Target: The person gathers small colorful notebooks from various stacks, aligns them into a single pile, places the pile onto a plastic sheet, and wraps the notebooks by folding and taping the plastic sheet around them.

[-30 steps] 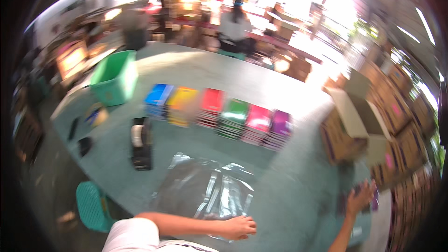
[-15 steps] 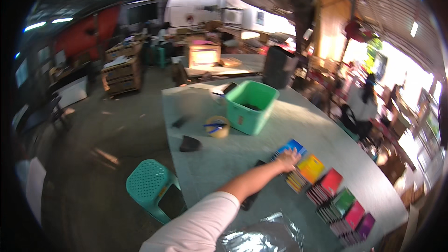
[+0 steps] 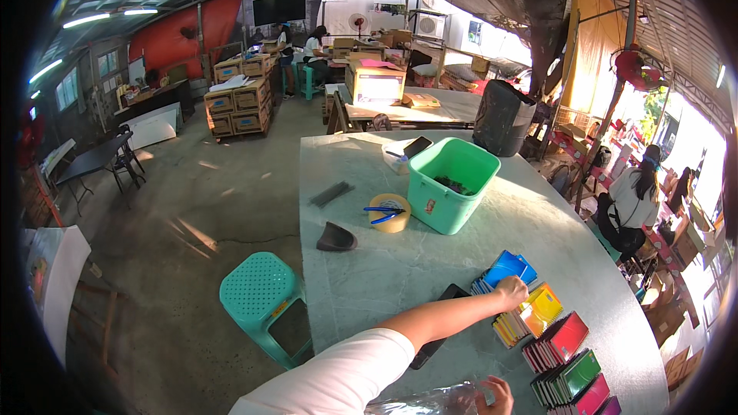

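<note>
blue notebooks (image 3: pixel 507 264): on the bench (image 3: pixel 365 277), beside yellow notebooks (image 3: pixel 544 303), stacked by colour, presumably to keep kinds apart. left hand (image 3: pixel 512 293): fingers curled at blue notebooks, grip hidden. right hand (image 3: pixel 498 396): half-curled by clear plastic (image 3: pixel 427 401), hold unclear.

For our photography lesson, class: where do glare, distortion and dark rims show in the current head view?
Head view: glare streaks the clear plastic; head view: daylight washes out the far right; head view: the roof looks bowed, the corners black.
</note>
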Motion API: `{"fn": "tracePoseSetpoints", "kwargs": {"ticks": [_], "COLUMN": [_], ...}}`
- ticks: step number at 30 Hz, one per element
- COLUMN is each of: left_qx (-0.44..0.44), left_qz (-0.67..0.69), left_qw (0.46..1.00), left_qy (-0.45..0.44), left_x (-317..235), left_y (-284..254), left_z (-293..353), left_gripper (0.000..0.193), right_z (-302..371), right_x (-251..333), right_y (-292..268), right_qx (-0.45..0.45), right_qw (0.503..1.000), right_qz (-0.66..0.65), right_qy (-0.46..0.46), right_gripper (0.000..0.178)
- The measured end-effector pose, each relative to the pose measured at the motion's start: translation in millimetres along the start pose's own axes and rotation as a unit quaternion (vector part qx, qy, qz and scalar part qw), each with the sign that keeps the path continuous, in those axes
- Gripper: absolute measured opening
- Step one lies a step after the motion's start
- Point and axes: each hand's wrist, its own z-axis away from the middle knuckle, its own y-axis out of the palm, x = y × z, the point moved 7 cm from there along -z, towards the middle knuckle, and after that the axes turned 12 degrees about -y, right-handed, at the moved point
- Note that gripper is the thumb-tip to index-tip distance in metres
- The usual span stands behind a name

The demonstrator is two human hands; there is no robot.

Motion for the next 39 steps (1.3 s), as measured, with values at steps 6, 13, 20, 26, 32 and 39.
{"fn": "tracePoseSetpoints", "kwargs": {"ticks": [6,13,20,26,32,39], "left_qx": [-0.202,-0.124,-0.167,-0.153,-0.016,-0.306], "left_qz": [0.082,0.14,0.107,0.329,0.28,0.159], "left_qw": [0.976,0.921,0.956,0.915,0.791,0.902], "left_qy": [-0.019,0.341,0.217,0.176,0.544,0.261], "left_x": [7,-132,-50,-61,-186,-165], "left_y": [-82,-136,-28,-116,-108,-73], "left_z": [-4,162,44,55,210,39], "left_gripper": [0.013,0.023,0.038,0.025,0.015,0.023], "right_z": [54,52,61,83,96,137], "right_x": [-69,-92,-58,-67,-74,-88], "right_y": [1,10,46,22,-7,12], "right_qx": [-0.004,-0.346,-0.309,-0.313,-0.345,-0.336], "right_qw": [0.944,0.652,0.626,0.622,0.48,0.613], "right_qz": [-0.25,-0.608,-0.614,-0.618,-0.799,-0.634], "right_qy": [0.217,0.293,0.367,0.365,0.11,0.331], "right_gripper": [0.042,0.038,0.047,0.065,0.058,0.04]}}
